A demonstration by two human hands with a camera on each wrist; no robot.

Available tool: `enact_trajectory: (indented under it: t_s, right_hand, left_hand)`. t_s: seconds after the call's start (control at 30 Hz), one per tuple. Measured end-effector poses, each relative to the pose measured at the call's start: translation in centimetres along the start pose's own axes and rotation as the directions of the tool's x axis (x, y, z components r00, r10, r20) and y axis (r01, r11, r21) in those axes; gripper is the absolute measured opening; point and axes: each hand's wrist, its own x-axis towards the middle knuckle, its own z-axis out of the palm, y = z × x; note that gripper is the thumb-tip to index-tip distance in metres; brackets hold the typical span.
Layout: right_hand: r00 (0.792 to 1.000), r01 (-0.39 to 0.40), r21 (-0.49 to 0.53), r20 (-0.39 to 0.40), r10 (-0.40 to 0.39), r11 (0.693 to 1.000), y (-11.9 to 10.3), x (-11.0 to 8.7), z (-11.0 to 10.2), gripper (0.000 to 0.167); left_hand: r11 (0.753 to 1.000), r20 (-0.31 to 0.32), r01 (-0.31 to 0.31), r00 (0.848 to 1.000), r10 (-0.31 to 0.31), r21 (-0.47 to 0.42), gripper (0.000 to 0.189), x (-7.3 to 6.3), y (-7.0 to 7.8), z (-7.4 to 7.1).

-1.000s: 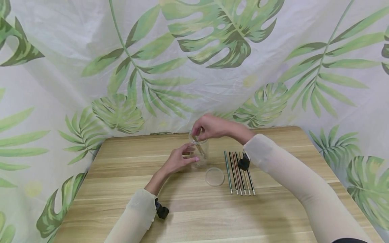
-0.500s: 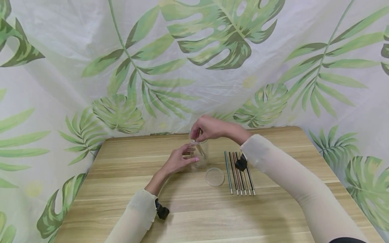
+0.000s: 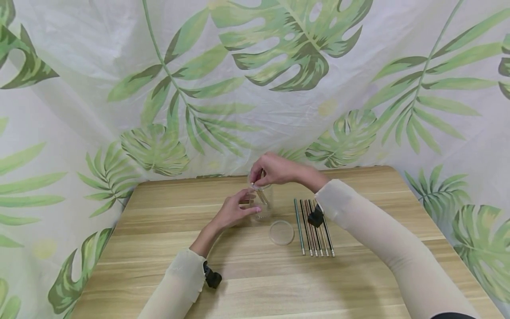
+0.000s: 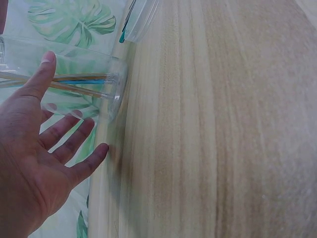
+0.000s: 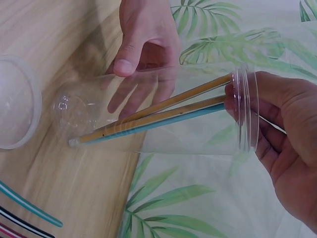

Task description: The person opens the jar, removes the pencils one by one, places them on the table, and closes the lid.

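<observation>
Here's the jar point(image 5: 198, 131), clear and upright on the table point(image 3: 247, 283), with a hand at each end of the action! Up top, the right hand point(image 5: 292, 124) curls over the mouth, fingertips dipping just inside the rim and pinching at the upper ends of the pencils point(image 5: 163, 117); exactly how many it grips, I can't tell. Yellow-brown and blue, they lean inside the jar, lower ends together near the base. Lower down, the left hand point(image 4: 49, 148) cups the side, fingers spread wide and fairly straight, thumb to the near side, the others seen through the clear wall; how firmly it touches is hard to call. Close in front lies the lid point(image 3: 281, 232), flat, and just right of that a neat row of loose pencils point(image 3: 311, 229), well below the right hand's fingers.
</observation>
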Motion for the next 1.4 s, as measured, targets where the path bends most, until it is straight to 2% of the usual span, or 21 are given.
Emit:
enact_trajectory:
  t_s: [0.47, 0.83, 1.07, 1.23, 1.4]
  right_hand:
    - [0.998, 0.025, 0.038, -0.064, -0.023, 0.999, 0.3, -0.4, 0.3, 0.004]
    - [0.989, 0.031, 0.092, -0.148, -0.017, 0.995, 0.4, -0.8, 0.5, 0.005]
    - [0.974, 0.05, 0.15, -0.225, -0.015, 0.987, 0.6, -1.0, 0.8, 0.006]
    - [0.96, 0.063, 0.263, -0.281, 0.014, 0.963, 0.9, -1.2, 1.2, 0.007]
    - [0.935, 0.092, 0.325, -0.353, 0.03, 0.941, 1.1, -1.4, 1.3, 0.01]
  left_hand:
    - [1.0, -0.002, 0.001, 1.0, -0.001, 0.006, 0.068, 0.1, 0.1, 0.1]
    - [1.0, -0.006, -0.007, 1.0, 0.007, 0.001, 0.068, 0.1, 0.2, 0.1]
    - [1.0, -0.004, -0.008, 1.0, 0.008, 0.004, 0.067, 0.0, 0.1, 0.1]
    - [1.0, -0.002, -0.009, 1.0, 0.009, 0.002, 0.065, -0.1, 0.2, 0.1]
    - [1.0, -0.004, -0.009, 1.0, 0.009, 0.002, 0.064, -0.1, 0.2, 0.1]
